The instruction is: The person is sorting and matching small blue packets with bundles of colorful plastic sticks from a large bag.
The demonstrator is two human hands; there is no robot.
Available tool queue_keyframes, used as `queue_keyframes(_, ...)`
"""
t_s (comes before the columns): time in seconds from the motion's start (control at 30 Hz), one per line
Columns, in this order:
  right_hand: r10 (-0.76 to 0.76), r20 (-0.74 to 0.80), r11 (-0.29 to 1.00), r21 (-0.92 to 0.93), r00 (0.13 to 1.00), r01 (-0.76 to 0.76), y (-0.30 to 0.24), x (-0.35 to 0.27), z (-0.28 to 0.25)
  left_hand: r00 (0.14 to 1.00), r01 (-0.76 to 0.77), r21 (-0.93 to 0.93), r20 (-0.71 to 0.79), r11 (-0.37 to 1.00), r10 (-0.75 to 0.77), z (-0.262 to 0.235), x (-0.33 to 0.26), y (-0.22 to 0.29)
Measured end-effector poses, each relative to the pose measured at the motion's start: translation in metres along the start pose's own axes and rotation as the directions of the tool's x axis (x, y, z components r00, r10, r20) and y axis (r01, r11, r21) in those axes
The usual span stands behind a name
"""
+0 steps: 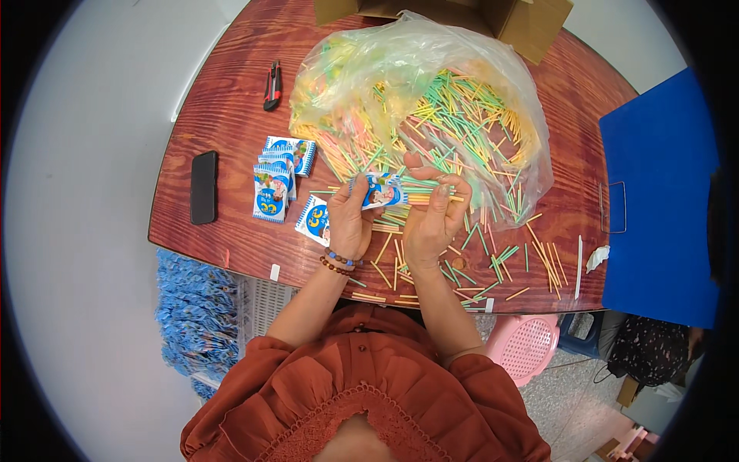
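Between my hands, over the near middle of the table, is a small blue and white packet [382, 191]. My left hand [350, 219] grips its left end, thumb on top. My right hand [435, 223] pinches a small bunch of thin coloured sticks [425, 192], yellow and green, whose left ends meet the packet's right end; I cannot tell whether they are inside it. Another blue and white packet [314, 221] lies flat beside my left wrist. Further left, several like packets [271, 191] overlap in a pile. Loose sticks [493, 258] are scattered right of my right hand.
A large clear plastic bag [369, 58] full of coloured sticks spreads beyond my hands, before a cardboard box [531, 27]. At left lie a phone [204, 187] and a box cutter [272, 86]. A blue panel [654, 192] stands at the right edge; a pink stool [523, 350] is below.
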State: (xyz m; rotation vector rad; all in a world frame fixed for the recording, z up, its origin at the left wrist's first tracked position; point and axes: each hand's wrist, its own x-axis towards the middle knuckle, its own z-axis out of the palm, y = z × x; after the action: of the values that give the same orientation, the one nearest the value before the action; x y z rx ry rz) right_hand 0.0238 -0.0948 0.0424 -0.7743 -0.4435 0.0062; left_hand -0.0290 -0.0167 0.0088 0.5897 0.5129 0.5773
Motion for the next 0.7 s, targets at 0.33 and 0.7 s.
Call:
queue_keyframes(0.33, 0.083, -0.132, 0.995, 0.066, 0.988, -0.075, 0.003, 0.000, -0.007, 0.993, 0.094, -0.003, 0.066, 0.996, -0.093, -0.007, 0.002, -0.003)
queue_keyframes(0.7, -0.103, 0.056, 0.984, -0.137, 0.993, 0.110, 0.011, -0.008, -0.020, 0.945, 0.327, -0.107, 0.015, 0.939, -0.327, 0.005, 0.005, 0.006)
